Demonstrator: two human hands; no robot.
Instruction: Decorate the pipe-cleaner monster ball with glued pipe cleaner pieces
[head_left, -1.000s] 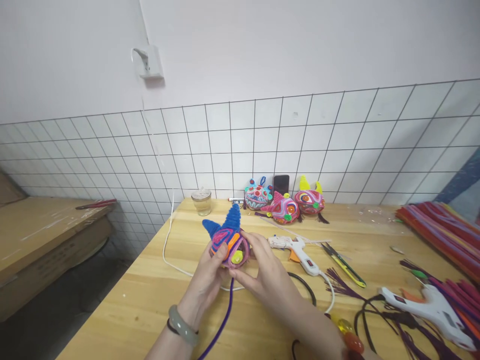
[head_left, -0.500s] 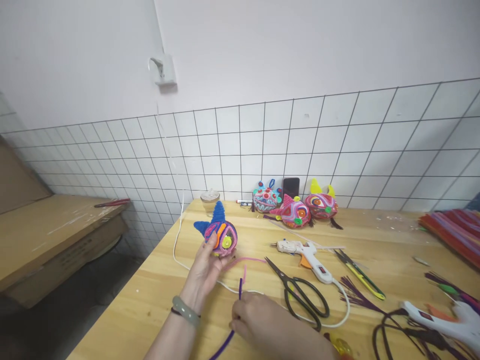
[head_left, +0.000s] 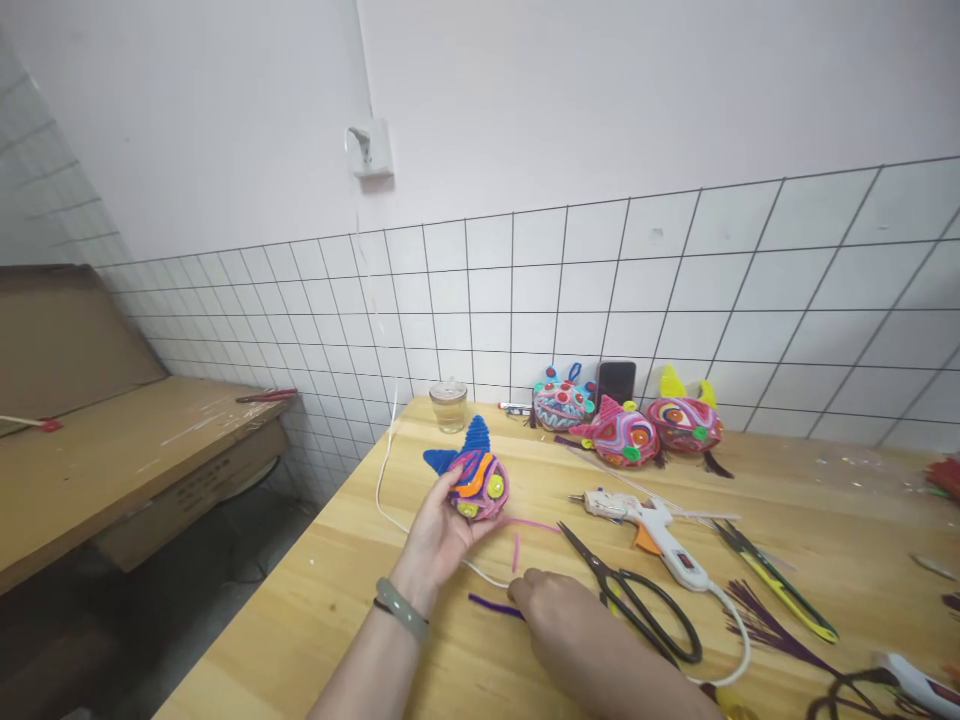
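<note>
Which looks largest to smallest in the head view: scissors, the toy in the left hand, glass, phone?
1. Scissors
2. Toy in the left hand
3. Glass and phone: too alike to rank

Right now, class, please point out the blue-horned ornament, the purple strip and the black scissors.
Blue-horned ornament (head_left: 475, 482): head view, on the striped middle of its body.
Purple strip (head_left: 495, 605): head view, midway along its visible length.
Black scissors (head_left: 604, 574): head view, near the pivot.
</note>
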